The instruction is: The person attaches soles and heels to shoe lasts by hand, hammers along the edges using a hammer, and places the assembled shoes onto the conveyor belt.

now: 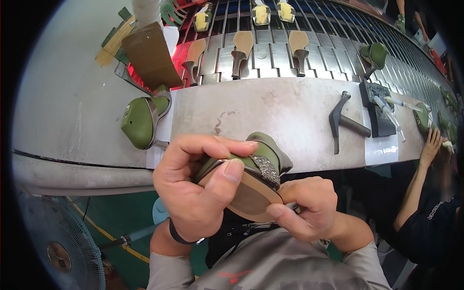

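We are holding a shoe, mounted on a green last, just off the view's centre toward five o'clock, over the near edge of the counter. Our left hand is wrapping firmly around it, thumb pressing the tan sole, fingers curling over the far side; that grip is spreading only as wide as the shoe. Toward four o'clock, our right hand is pinching the sole's rim, thumb and finger almost together, near the glittering strap; whether it is also clasping something small, we are unable to tell. We are judging the last stiff and moderately weighty, its smooth flanks probably slippery, the strap softer and easier to scuff; a hold across sole and last, sparing the glitter, should be serving best. Just past nine o'clock, another green-lasted shoe is resting; just before three, a hammer is lying beside a dark block; at twelve, heeled soles are lining up.
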